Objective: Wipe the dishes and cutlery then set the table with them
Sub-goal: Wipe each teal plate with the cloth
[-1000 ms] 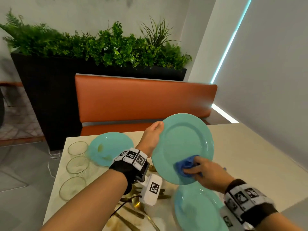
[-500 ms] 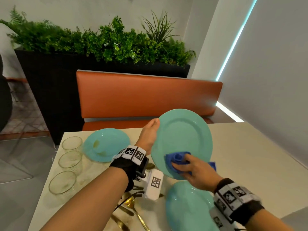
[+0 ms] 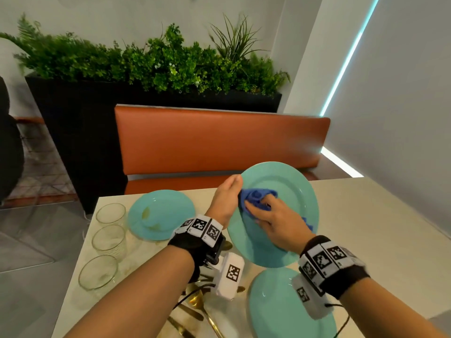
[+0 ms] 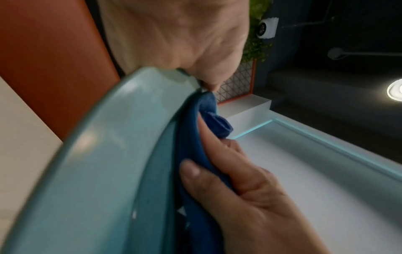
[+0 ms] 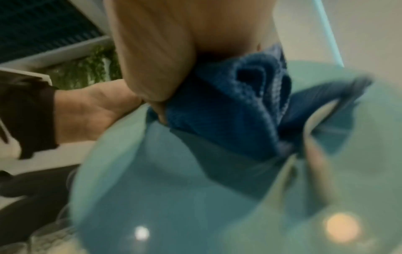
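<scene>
Two hands are working on one round teal ceramic plate, which is being held tilted on edge above the pale stone-look table. The person's left hand is gripping the plate's left rim, thumb on the front edge. The right hand is curling its fingers round a bunched blue cloth and pressing it against the plate's face near the left rim, just beside the left thumb. A second teal plate is lying flat on the table below the raised one; a third, smeared teal plate is lying to the left. Three clear drinking glasses are standing in a row along the table's left edge. Gold-coloured cutlery is lying between the forearms. Both wristbands are bearing black-and-white square code markers; no readable lettering is showing. An orange upholstered bench and a black planter of green foliage are standing behind the table.
</scene>
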Motion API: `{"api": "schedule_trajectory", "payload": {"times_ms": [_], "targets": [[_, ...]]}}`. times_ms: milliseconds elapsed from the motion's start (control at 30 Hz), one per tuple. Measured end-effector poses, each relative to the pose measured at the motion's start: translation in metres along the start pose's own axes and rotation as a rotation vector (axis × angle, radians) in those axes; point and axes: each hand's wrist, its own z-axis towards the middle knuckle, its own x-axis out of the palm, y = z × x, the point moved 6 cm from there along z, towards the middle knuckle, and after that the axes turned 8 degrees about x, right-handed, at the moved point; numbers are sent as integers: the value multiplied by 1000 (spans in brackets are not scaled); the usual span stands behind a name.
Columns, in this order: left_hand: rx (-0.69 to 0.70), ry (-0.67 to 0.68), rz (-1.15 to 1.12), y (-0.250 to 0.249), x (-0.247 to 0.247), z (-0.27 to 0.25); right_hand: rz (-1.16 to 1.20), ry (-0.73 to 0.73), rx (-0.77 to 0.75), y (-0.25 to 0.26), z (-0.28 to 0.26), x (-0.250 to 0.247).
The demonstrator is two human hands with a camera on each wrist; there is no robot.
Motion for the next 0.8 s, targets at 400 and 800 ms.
{"api": "schedule_trajectory", "payload": {"times_ms": [400,800], "targets": [[-21,66,-42,2,-26,-9,106,-47,160,21,31,-5],[-52,103,-129,0,-26,-15,267,112,207,63,-22,42]]}}
